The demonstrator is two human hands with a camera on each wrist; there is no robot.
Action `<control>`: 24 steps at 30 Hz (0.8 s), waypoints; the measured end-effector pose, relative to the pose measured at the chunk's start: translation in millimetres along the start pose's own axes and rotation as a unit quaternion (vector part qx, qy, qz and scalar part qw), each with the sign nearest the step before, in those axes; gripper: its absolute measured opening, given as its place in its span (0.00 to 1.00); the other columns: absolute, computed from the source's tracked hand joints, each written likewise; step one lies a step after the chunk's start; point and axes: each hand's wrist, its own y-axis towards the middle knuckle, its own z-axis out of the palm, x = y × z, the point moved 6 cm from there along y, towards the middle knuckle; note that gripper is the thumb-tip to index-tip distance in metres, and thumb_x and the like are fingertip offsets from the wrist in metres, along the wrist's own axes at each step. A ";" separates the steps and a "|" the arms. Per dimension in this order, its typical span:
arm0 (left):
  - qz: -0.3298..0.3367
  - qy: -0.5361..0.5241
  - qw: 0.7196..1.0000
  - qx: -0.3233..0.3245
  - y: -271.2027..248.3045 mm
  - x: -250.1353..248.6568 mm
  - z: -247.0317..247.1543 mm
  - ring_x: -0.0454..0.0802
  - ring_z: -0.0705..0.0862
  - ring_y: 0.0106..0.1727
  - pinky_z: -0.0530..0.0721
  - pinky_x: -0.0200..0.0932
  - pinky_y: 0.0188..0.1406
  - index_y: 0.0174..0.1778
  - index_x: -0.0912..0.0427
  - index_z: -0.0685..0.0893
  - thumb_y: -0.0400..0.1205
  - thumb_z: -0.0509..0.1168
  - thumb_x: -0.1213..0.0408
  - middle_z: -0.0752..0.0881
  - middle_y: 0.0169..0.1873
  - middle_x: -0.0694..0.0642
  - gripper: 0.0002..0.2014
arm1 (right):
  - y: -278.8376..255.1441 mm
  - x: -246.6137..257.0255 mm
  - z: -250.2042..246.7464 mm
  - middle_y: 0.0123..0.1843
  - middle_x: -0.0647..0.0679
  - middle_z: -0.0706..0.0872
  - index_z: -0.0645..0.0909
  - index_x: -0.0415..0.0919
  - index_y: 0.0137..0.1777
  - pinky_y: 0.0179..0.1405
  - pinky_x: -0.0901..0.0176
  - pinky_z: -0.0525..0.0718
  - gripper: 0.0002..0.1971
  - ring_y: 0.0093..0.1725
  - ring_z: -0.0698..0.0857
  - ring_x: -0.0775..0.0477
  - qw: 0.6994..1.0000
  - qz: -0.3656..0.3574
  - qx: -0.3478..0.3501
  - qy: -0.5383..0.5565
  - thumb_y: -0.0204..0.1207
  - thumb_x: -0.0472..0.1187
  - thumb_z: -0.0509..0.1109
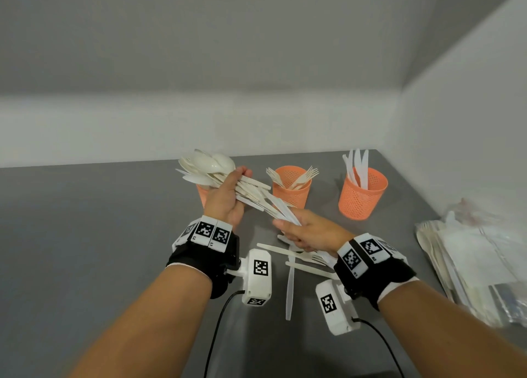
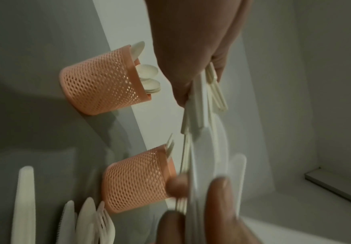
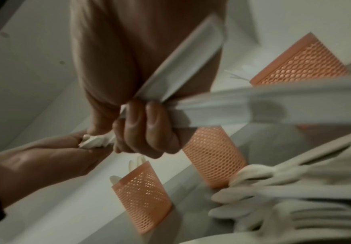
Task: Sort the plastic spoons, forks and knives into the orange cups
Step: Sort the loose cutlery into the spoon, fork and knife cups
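My left hand is raised over the table and grips a bundle of cream plastic spoons by their handles, bowls pointing away. My right hand curls its fingers round a few white knives that cross the lower ends of that bundle. Three orange mesh cups stand at the back: the spoon cup half hidden behind my left hand, the fork cup in the middle, the knife cup on the right. Loose cutlery lies under my right hand.
A stack of clear plastic bags with more cutlery lies at the right edge of the grey table. White walls close in behind and on the right. A long white knife lies between my wrists.
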 end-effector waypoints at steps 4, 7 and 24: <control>0.067 -0.054 0.996 -0.015 7.4 -14.8 -3.5 0.45 0.89 0.31 0.87 0.38 0.33 0.61 0.64 0.74 0.78 0.67 0.75 0.88 0.32 0.56 0.16 | -16.3 -15.6 -18.4 0.28 0.51 0.67 0.72 0.54 0.41 0.20 0.76 0.68 0.12 0.19 0.67 0.62 0.997 0.001 -0.013 -0.072 0.85 0.41 0.54; 0.062 -0.078 0.995 -0.016 12.4 -22.2 -7.1 0.45 0.88 0.35 0.87 0.35 0.32 0.63 0.65 0.74 0.80 0.65 0.74 0.84 0.42 0.58 0.16 | -31.1 -38.5 -41.4 0.30 0.54 0.70 0.71 0.48 0.41 0.27 0.76 0.71 0.11 0.24 0.71 0.63 0.988 0.003 -0.037 -0.149 0.85 0.41 0.53; -0.071 0.082 0.988 0.115 -17.2 59.4 36.9 0.44 0.89 0.36 0.90 0.40 0.41 0.49 0.66 0.81 0.77 0.66 0.67 0.88 0.33 0.54 0.08 | -23.8 12.4 -221.0 0.33 0.52 0.76 0.68 0.50 0.47 0.50 0.53 0.78 0.08 0.35 0.79 0.54 0.837 -0.164 -0.519 0.060 0.85 0.39 0.50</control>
